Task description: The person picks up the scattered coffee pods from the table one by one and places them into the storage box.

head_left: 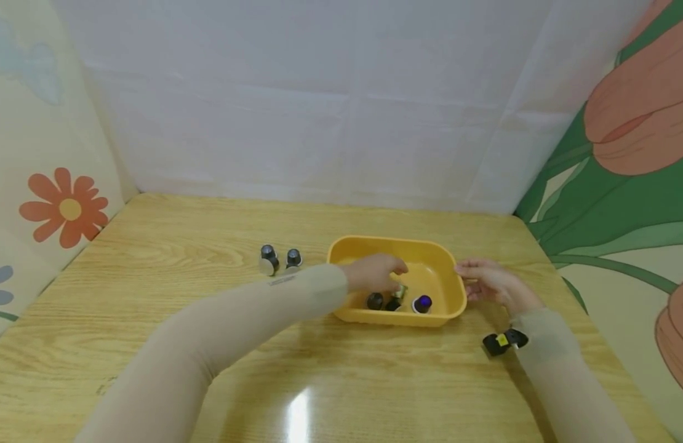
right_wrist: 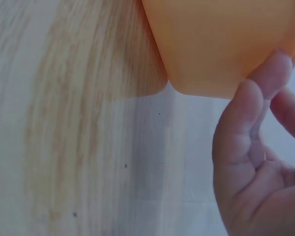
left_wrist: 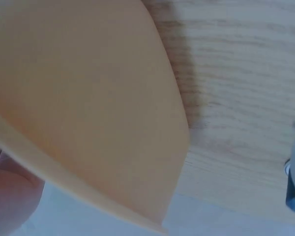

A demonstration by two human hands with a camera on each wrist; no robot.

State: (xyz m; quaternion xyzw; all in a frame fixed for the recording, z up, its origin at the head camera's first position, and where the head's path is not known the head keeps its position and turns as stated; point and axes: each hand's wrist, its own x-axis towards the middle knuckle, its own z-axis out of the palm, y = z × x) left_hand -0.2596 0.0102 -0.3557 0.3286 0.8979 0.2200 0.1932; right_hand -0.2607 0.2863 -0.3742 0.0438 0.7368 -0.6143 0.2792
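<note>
- Yellow tub [head_left: 437, 278] stands upright on the wooden table [head_left: 341, 375], in front of you and a little to the right.
- Inside it, along the near wall, you have a dark capsule [head_left: 374, 301], a black one beside it, and a blue-topped capsule [head_left: 423, 304] farther right; a green-gold piece [head_left: 402, 290] lies just under your left fingers.
- Your left hand [head_left: 373, 272] reaches over the left side into the tub, fingers pointing down; you cannot tell whether they pinch anything, since the tips are hidden.
- Your right hand [head_left: 495, 285] is at the tub's right end, fingers loosely bent, tips touching the outer wall.
- To the left of the tub, apart from it, small dark capsules [head_left: 267, 253] with pale discs stand in two clusters, partly behind your left sleeve [head_left: 247, 326].
- A black device [head_left: 504, 341] sits at your right wrist.
- Beyond the table hangs a white cloth [head_left: 319, 123], with flower-patterned panels [head_left: 624, 203] either side.
</note>
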